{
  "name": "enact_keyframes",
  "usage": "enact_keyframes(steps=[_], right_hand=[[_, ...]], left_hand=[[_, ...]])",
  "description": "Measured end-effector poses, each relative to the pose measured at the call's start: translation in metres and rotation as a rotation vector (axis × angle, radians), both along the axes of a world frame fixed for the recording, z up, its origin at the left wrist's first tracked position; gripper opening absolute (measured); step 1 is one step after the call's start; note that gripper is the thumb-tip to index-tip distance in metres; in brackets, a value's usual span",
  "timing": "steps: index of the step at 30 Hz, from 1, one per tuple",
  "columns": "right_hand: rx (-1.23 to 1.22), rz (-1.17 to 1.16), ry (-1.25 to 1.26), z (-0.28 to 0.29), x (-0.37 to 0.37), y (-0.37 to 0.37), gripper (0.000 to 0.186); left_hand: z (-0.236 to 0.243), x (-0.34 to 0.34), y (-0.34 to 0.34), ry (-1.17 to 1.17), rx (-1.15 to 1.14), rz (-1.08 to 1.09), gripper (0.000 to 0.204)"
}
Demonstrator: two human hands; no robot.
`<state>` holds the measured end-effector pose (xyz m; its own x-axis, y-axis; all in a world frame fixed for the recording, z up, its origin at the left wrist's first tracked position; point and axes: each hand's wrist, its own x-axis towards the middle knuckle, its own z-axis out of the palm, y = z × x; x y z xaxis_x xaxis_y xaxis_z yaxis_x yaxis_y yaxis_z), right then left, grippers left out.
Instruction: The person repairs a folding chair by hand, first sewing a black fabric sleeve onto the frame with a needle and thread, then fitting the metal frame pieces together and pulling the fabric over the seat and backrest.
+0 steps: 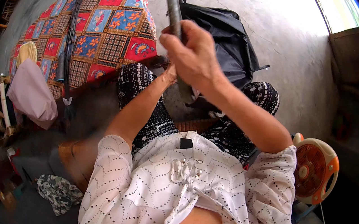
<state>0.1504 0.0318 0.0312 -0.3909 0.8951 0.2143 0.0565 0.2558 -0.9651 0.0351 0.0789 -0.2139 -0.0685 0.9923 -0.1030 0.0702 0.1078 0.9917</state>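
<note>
Black cloth lies on the gray floor past my knees. My right hand curls around a long pole slanting between them. My left hand's grip I cannot tell. Holding loosely could make the pole slip.

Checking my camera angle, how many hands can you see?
2: the right hand around the pole, and the left hand lower in view, partly hidden.
</note>
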Motion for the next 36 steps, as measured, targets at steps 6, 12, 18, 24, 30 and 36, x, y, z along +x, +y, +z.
enact_keyframes(steps=[6,12,18,24,30,36], right_hand=[[-0.150,0.103,0.097,0.017,0.091,0.033,0.020],[-0.178,0.158,0.052,0.012,0.141,-0.015,0.017],[-0.274,0.132,0.099,-0.005,0.163,-0.034,0.013],[-0.242,0.112,0.142,-0.020,0.183,-0.027,0.011],[-0.298,0.100,0.246,-0.030,0.195,-0.005,0.013],[-0.283,0.188,0.112,-0.012,0.156,-0.033,0.012]], left_hand=[[0.016,0.001,0.005,-0.300,0.017,0.024,0.034],[0.046,-0.040,0.046,0.209,0.272,0.466,0.064],[0.072,-0.085,0.070,0.021,0.106,0.243,0.048],[0.102,-0.088,0.056,-0.113,0.163,-0.004,0.032],[0.119,-0.035,-0.011,0.958,0.798,0.118,0.026],[0.122,-0.025,0.005,1.397,0.964,-0.047,0.020]])
